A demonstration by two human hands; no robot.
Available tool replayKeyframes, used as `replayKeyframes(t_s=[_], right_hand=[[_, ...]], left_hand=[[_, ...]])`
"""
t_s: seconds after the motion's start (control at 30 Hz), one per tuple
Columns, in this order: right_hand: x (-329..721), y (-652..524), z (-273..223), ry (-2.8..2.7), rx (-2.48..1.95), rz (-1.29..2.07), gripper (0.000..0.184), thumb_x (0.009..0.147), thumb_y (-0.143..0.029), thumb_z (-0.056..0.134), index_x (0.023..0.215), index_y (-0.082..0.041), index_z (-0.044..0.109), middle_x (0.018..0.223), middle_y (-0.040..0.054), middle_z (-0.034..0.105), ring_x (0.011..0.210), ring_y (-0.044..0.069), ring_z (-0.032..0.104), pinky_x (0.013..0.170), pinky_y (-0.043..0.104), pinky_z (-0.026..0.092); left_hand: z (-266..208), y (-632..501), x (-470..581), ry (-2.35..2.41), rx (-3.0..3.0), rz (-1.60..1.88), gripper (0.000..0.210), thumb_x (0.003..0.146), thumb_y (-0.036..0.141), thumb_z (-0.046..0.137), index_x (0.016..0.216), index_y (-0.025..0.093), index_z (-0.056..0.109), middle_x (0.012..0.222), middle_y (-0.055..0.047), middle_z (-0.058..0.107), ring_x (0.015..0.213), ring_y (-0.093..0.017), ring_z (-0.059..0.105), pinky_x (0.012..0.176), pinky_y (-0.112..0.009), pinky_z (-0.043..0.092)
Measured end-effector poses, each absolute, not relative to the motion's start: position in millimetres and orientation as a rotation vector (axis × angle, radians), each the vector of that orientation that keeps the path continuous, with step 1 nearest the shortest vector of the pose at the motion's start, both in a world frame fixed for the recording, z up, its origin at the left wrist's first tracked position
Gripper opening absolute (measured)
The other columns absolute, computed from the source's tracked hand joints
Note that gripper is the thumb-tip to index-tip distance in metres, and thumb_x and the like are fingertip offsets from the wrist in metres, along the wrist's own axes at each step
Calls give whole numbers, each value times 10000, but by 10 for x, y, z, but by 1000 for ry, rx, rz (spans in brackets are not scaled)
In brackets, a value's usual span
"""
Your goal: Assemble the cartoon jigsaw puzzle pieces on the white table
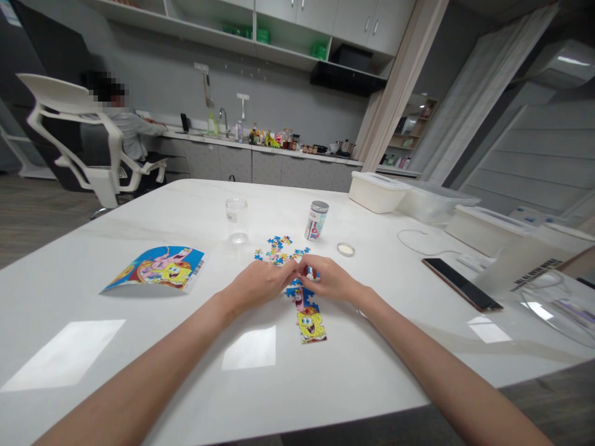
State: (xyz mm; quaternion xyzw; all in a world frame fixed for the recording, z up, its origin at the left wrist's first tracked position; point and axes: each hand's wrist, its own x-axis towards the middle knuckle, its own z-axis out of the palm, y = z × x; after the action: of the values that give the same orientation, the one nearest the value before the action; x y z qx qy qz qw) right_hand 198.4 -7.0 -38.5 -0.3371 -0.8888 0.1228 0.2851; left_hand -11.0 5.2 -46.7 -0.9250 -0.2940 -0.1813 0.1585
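Observation:
My left hand (pixel 266 283) and my right hand (pixel 331 280) meet fingertip to fingertip above the table, both closed in a pinch. A small blue and red puzzle piece (pixel 314 273) shows inside the curl of my right hand. What lies between my left fingertips is hidden. Just below the hands is a joined strip of jigsaw puzzle (pixel 310 323) with a yellow cartoon face and a pink figure. Loose puzzle pieces (pixel 277 249) are scattered behind the hands. To the left lies a curled picture sheet (pixel 160 267) with the same cartoon characters.
Behind the pieces stand a clear jar (pixel 237 222) and a printed can (pixel 317 221). A round lid (pixel 345 249) lies right of them. Farther right are a phone (pixel 460 285), a cable and several plastic boxes (pixel 377 192). A person (pixel 132 133) sits at the far counter.

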Motion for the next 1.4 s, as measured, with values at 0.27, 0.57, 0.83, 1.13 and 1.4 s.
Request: replayKeyframes(t_s=[0.27, 0.57, 0.83, 1.13, 1.4], right_hand=[[1969, -94, -356, -2324, -965, 361, 56, 836, -140, 529, 842, -195, 533, 803, 11, 615, 681, 120, 531, 628, 256, 430], [1965, -47, -409, -2305, -1007, 397, 68, 888, -159, 515, 909, -197, 567, 831, 17, 630, 716, 123, 564, 646, 271, 451], [1988, -34, -429, -2379, -955, 340, 98, 870, -182, 566, 967, -192, 567, 878, 30, 620, 773, 140, 563, 695, 292, 463], [1992, -37, -424, -2442, -907, 204, 98, 919, -201, 508, 943, -199, 603, 902, 49, 616, 819, 165, 561, 715, 304, 455], [1977, -63, -391, -2380, -904, 209, 87, 906, -199, 523, 829, -194, 563, 813, 29, 595, 740, 149, 538, 657, 273, 424]], left_hand=[[-472, 49, -115, -872, -2664, -473, 324, 989, 307, 310, 1022, 139, 586, 575, -40, 625, 448, -147, 558, 424, -244, 343], [-432, 23, -98, -929, -2659, -411, 341, 1000, 317, 296, 1017, 145, 589, 625, -59, 660, 470, -145, 559, 452, -247, 353], [-433, 8, -90, -938, -2641, -490, 301, 990, 285, 333, 1094, 167, 589, 611, -46, 665, 464, -160, 575, 435, -255, 320], [-418, -7, -64, -941, -2606, -551, 302, 974, 290, 343, 928, 163, 613, 579, -46, 652, 465, -151, 582, 424, -244, 316], [-411, 0, -67, -981, -2621, -525, 262, 933, 265, 388, 890, 164, 625, 552, -30, 628, 467, -139, 566, 456, -236, 341]])
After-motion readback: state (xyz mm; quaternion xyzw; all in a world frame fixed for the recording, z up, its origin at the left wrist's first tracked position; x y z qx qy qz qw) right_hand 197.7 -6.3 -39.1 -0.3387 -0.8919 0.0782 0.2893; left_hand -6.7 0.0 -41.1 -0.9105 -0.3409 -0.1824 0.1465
